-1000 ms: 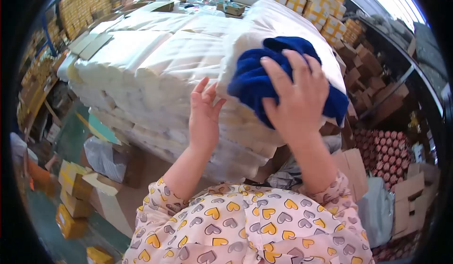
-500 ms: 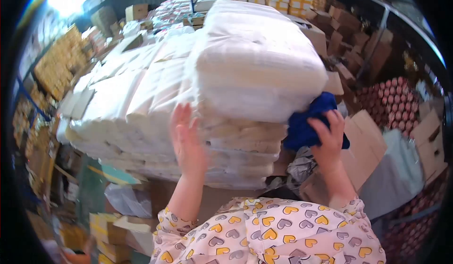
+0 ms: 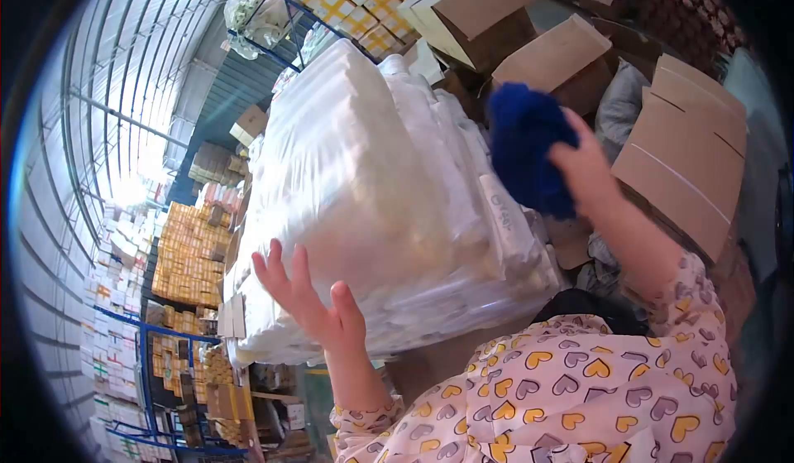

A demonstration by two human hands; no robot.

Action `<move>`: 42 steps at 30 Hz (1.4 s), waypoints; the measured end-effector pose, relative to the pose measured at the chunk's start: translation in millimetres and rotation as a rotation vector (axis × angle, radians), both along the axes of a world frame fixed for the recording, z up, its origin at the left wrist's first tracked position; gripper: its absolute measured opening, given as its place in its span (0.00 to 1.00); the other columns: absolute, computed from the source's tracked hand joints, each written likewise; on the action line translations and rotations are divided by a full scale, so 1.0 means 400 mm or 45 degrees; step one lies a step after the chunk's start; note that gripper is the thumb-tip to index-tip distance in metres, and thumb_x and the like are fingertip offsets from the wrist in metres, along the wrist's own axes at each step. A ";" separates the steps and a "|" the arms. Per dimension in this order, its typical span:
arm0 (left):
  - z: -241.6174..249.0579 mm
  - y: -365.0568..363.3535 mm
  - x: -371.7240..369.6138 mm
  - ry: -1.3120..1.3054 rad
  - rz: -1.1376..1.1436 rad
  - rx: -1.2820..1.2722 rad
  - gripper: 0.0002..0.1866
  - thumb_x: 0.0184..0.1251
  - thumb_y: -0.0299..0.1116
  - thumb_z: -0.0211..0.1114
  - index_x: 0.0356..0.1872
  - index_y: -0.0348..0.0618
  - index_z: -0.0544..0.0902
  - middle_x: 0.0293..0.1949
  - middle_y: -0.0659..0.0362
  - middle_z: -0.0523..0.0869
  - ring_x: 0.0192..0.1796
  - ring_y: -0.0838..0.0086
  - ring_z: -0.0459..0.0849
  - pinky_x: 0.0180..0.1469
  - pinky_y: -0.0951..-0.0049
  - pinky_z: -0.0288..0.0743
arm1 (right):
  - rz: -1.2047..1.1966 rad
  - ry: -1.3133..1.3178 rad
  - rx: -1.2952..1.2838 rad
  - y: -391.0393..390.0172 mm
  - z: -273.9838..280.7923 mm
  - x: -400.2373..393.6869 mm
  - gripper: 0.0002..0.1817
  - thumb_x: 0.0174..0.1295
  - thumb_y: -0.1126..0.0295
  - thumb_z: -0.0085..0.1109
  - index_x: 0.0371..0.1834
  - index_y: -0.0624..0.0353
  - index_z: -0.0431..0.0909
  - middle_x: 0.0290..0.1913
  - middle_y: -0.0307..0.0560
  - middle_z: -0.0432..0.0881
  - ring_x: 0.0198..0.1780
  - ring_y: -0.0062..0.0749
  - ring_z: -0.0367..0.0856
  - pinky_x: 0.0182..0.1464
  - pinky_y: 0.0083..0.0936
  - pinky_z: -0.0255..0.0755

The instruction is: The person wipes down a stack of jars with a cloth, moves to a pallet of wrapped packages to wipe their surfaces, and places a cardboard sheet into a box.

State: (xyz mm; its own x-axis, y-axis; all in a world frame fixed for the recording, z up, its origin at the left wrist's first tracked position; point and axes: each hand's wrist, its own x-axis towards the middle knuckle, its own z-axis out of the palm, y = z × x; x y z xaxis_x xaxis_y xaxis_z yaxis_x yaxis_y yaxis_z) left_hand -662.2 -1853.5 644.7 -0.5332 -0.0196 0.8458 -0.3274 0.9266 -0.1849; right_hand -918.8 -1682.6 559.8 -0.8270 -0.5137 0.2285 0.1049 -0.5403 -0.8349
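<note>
A large white plastic-wrapped bundle (image 3: 347, 148) lies on top of a stack of white packages (image 3: 496, 297). My right hand (image 3: 585, 165) grips a dark blue cloth (image 3: 529, 148), lifted to the right of the stack. The cloth hangs clear of the bundle, bunched up. My left hand (image 3: 310, 297) is raised at the front left of the bundle, fingers spread and nothing in it. Whether its fingers touch the plastic cannot be made out.
Open cardboard boxes (image 3: 488, 16) stand behind the stack. A flattened carton (image 3: 682, 157) and a grey plastic bag (image 3: 622, 107) are at the right. Blue metal racking (image 3: 145, 364) and yellow-taped boxes (image 3: 186, 256) stand at the left.
The view has turned and tilted. My right hand has raised the blue cloth away from the bundle's side. My left hand's fingers have spread wider.
</note>
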 end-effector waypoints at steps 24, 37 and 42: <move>-0.053 0.028 -0.097 0.046 0.319 0.074 0.29 0.70 0.48 0.35 0.59 0.31 0.62 0.63 0.44 0.61 0.66 0.51 0.59 0.67 0.52 0.50 | 0.053 0.255 0.062 -0.726 -0.031 -0.184 0.29 0.46 0.73 0.53 0.57 0.63 0.66 0.57 0.60 0.67 0.59 0.50 0.64 0.62 0.32 0.58; -0.057 0.041 -0.115 0.105 0.363 0.105 0.27 0.70 0.48 0.33 0.58 0.35 0.62 0.62 0.45 0.62 0.66 0.50 0.57 0.66 0.47 0.48 | 0.062 1.063 -0.560 -0.273 0.028 0.034 0.20 0.40 0.66 0.64 0.41 0.45 0.79 0.51 0.50 0.69 0.53 0.53 0.66 0.56 0.44 0.61; -0.060 0.037 -0.107 0.106 0.379 0.098 0.27 0.70 0.48 0.34 0.58 0.36 0.62 0.61 0.45 0.64 0.65 0.49 0.59 0.66 0.47 0.47 | -0.162 1.300 -0.829 -0.417 0.126 -0.072 0.19 0.44 0.63 0.61 0.43 0.46 0.78 0.51 0.51 0.69 0.54 0.51 0.67 0.56 0.42 0.62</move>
